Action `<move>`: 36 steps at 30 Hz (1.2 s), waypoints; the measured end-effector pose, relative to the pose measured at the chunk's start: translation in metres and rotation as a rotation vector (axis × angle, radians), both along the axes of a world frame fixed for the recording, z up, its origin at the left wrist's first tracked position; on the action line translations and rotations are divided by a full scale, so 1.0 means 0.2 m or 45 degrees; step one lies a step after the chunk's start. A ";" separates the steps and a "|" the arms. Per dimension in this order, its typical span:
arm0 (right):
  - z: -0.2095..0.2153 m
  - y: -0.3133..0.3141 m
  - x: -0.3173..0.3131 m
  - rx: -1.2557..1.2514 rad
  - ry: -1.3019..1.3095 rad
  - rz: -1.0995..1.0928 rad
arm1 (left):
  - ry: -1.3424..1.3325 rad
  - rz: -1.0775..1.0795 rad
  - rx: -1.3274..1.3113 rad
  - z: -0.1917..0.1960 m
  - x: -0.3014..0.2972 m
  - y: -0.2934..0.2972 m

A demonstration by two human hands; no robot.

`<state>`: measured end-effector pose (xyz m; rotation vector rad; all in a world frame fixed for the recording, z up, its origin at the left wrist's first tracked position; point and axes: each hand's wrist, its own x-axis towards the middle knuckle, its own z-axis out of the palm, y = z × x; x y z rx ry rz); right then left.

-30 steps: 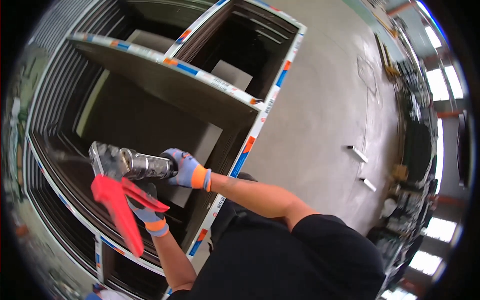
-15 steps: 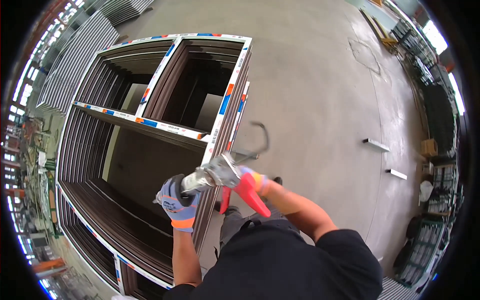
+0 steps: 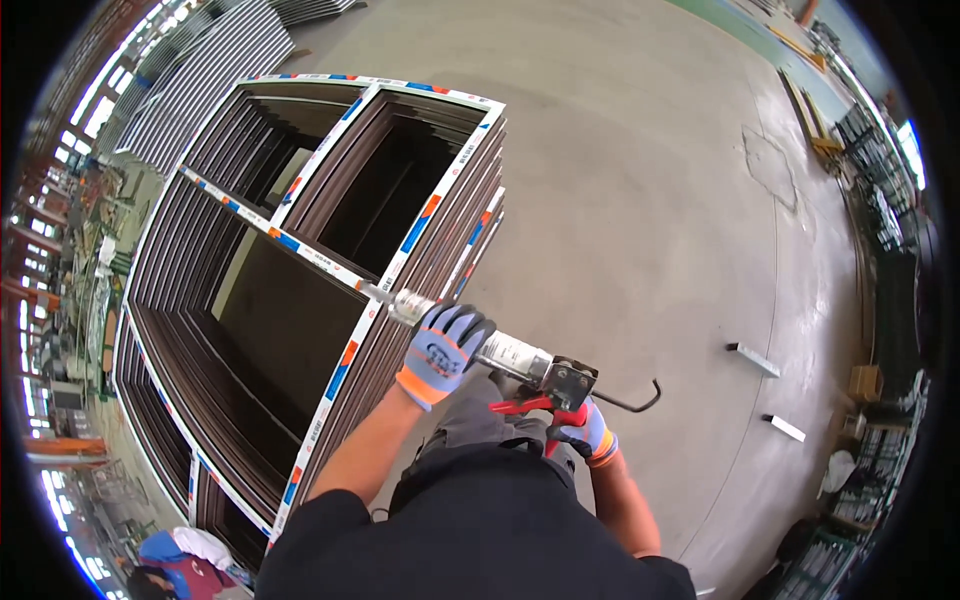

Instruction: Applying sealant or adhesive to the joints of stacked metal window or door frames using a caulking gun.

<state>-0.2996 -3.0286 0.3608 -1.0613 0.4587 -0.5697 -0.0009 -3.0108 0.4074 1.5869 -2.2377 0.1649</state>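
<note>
A caulking gun (image 3: 515, 352) with a silvery-white barrel, a red handle and trigger, and a hooked rod lies across the front of my body. My gloved left hand (image 3: 446, 345) wraps around its barrel near the front. At the rear, my gloved right hand (image 3: 585, 434) is closed on the red handle. The nozzle reaches the joint of a crossbar and the right-hand upright on the top frame of a stack of dark brown window frames (image 3: 340, 385). Whether the tip touches the frame, I cannot tell. Printed white, blue and orange protective film covers the top frame.
Another person (image 3: 185, 565) is at the lower left, beside the stack. Silvery profiles (image 3: 225, 75) are piled at the far left. Two short metal pieces (image 3: 755, 360) lie on the grey floor to the right. Racks (image 3: 868, 470) and a cardboard box (image 3: 865, 382) line the right side.
The caulking gun has swung so its nozzle points up-left at the frame joint. My right hand has moved down and right, my left hand up and right. A person has come into view.
</note>
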 end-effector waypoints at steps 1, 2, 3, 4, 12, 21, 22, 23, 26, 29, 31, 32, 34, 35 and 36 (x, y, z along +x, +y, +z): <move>-0.03 -0.05 0.01 -0.210 -0.052 0.004 | -0.028 -0.029 -0.015 0.01 -0.01 -0.08; -0.03 -0.10 0.01 -0.421 -0.105 0.010 | 0.017 -0.033 0.013 0.04 -0.03 -0.14; 0.00 -0.07 -0.04 0.071 0.035 -0.008 | 0.011 -0.024 0.015 0.05 -0.03 -0.19; 0.00 -0.12 -0.02 0.065 0.045 0.007 | 0.007 -0.022 0.013 0.05 -0.03 -0.25; -0.03 -0.61 0.20 0.205 -0.162 -0.134 | 0.129 0.091 -0.076 -0.04 0.06 -0.73; 0.05 -1.49 0.86 0.103 0.126 0.051 | 0.267 0.446 -0.131 -0.16 0.67 -1.20; 0.04 -1.59 0.94 0.147 0.097 0.101 | 0.240 0.487 -0.181 -0.18 0.76 -1.22; 0.07 -1.66 1.03 0.118 0.117 0.170 | 0.272 0.592 -0.175 -0.17 0.83 -1.21; 0.17 -1.86 1.29 0.014 0.241 0.307 | 0.338 0.946 -0.247 -0.19 1.05 -1.07; 0.21 -2.06 1.52 0.006 0.199 0.380 | 0.406 1.451 -0.388 -0.40 1.38 -0.87; 0.20 -2.20 1.64 -0.069 0.244 0.570 | 0.440 2.221 -0.337 -0.63 1.62 -0.73; 0.20 -2.24 1.73 -0.016 0.231 0.650 | 0.663 2.536 -0.213 -0.76 1.77 -0.63; 0.20 -2.33 1.87 -0.001 0.277 0.802 | 0.915 2.796 0.124 -0.88 1.98 -0.55; 0.20 -2.37 1.92 0.008 0.304 0.902 | 1.019 2.867 0.321 -0.97 2.03 -0.54; 0.18 -2.41 1.97 0.044 0.372 0.950 | 1.024 2.889 0.378 -1.04 2.09 -0.53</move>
